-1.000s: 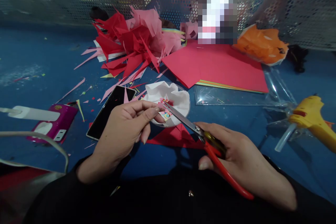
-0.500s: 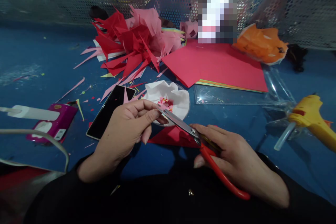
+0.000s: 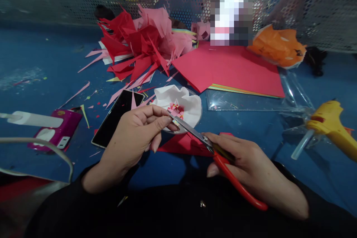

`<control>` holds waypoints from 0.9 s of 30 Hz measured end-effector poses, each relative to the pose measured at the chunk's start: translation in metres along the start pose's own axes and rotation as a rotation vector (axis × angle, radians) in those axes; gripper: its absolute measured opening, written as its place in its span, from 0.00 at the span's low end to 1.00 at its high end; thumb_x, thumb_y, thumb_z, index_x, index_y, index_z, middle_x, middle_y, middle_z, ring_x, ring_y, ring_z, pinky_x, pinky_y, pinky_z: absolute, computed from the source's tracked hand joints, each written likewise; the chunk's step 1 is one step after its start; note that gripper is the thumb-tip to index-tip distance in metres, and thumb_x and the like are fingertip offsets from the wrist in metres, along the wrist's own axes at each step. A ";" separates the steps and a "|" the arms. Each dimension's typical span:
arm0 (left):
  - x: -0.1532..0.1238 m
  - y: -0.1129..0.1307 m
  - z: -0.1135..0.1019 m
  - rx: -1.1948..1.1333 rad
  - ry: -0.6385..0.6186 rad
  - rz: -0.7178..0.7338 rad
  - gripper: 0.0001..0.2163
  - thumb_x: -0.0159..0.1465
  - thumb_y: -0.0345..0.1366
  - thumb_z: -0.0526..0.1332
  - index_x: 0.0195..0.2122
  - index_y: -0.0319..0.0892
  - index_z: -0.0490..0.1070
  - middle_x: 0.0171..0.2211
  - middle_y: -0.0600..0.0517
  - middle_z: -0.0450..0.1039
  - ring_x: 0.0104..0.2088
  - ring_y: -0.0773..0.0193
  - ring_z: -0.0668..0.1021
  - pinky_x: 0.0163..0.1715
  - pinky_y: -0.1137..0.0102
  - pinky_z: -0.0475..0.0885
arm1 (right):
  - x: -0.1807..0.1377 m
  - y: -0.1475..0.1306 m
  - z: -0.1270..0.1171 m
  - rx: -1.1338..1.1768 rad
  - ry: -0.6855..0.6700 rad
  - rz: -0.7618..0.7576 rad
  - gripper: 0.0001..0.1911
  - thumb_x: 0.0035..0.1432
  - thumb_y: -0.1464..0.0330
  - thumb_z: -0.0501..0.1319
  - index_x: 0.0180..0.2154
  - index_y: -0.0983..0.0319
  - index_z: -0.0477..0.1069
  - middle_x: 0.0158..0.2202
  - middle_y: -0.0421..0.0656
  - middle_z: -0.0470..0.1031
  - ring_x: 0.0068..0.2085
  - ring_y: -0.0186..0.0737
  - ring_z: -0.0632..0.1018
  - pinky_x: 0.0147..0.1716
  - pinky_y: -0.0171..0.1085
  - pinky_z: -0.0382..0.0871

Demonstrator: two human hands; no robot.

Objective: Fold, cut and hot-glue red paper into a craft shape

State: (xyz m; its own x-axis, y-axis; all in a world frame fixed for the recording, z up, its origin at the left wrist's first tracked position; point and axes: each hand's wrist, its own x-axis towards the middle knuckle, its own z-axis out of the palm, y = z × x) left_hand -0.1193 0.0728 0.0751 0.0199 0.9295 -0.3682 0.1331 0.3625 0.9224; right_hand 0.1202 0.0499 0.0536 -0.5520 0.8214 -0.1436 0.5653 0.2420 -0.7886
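Observation:
My right hand [image 3: 251,171] grips red-handled scissors [image 3: 223,160], whose steel blades point up-left to my left fingertips. My left hand [image 3: 134,137] is pinched shut at the blade tips, on something too small to make out. Just beyond the blades sits a white crumpled paper liner [image 3: 189,102] holding tiny pink, red and yellow paper bits. A red paper triangle [image 3: 181,145] lies on the blue table under the scissors.
A black phone [image 3: 117,117] lies left of my left hand. A purple power strip [image 3: 60,132] with white plug is far left. Red and pink paper scraps [image 3: 139,44], red sheets [image 3: 231,68], an orange paper form [image 3: 279,46], a yellow glue gun [image 3: 331,126]. Mesh screen behind.
The scissors' tips drew back from over the liner toward my left fingertips. My right hand shifted slightly left. The left hand stayed put.

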 end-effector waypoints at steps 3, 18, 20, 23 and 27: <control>0.001 0.000 -0.001 -0.015 -0.002 0.000 0.06 0.64 0.35 0.64 0.34 0.38 0.74 0.33 0.49 0.81 0.12 0.81 0.64 0.12 0.81 0.53 | 0.000 0.001 0.000 -0.010 0.000 0.001 0.11 0.61 0.60 0.66 0.45 0.55 0.75 0.31 0.35 0.81 0.33 0.38 0.79 0.35 0.34 0.72; 0.001 -0.002 -0.003 -0.011 0.016 -0.008 0.06 0.64 0.36 0.65 0.34 0.38 0.76 0.27 0.53 0.78 0.12 0.81 0.64 0.13 0.81 0.54 | 0.000 0.003 0.000 0.010 0.028 0.026 0.07 0.60 0.63 0.67 0.40 0.55 0.73 0.37 0.38 0.81 0.41 0.41 0.80 0.40 0.36 0.74; 0.001 -0.001 -0.003 -0.012 0.017 -0.017 0.07 0.64 0.37 0.66 0.33 0.39 0.76 0.22 0.55 0.76 0.12 0.81 0.64 0.14 0.82 0.54 | 0.000 0.002 -0.001 0.040 0.026 0.032 0.06 0.61 0.62 0.66 0.39 0.55 0.74 0.35 0.37 0.80 0.42 0.41 0.80 0.41 0.35 0.74; 0.001 -0.001 -0.003 -0.003 0.023 -0.026 0.06 0.64 0.36 0.66 0.33 0.39 0.76 0.18 0.57 0.72 0.12 0.81 0.64 0.14 0.82 0.54 | 0.000 0.001 -0.002 0.059 0.032 0.043 0.05 0.60 0.62 0.67 0.37 0.55 0.73 0.33 0.36 0.79 0.43 0.42 0.81 0.41 0.34 0.74; 0.000 0.001 -0.002 0.004 0.036 -0.024 0.06 0.65 0.35 0.66 0.32 0.39 0.76 0.25 0.55 0.78 0.12 0.83 0.64 0.14 0.82 0.55 | 0.000 0.001 -0.002 0.070 0.031 0.050 0.05 0.60 0.63 0.67 0.36 0.55 0.73 0.32 0.35 0.79 0.44 0.41 0.81 0.41 0.33 0.74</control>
State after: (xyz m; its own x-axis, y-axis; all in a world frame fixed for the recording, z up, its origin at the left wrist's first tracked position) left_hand -0.1209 0.0736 0.0764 -0.0188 0.9225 -0.3855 0.1373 0.3843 0.9129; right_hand 0.1223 0.0509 0.0536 -0.5043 0.8473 -0.1667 0.5468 0.1640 -0.8210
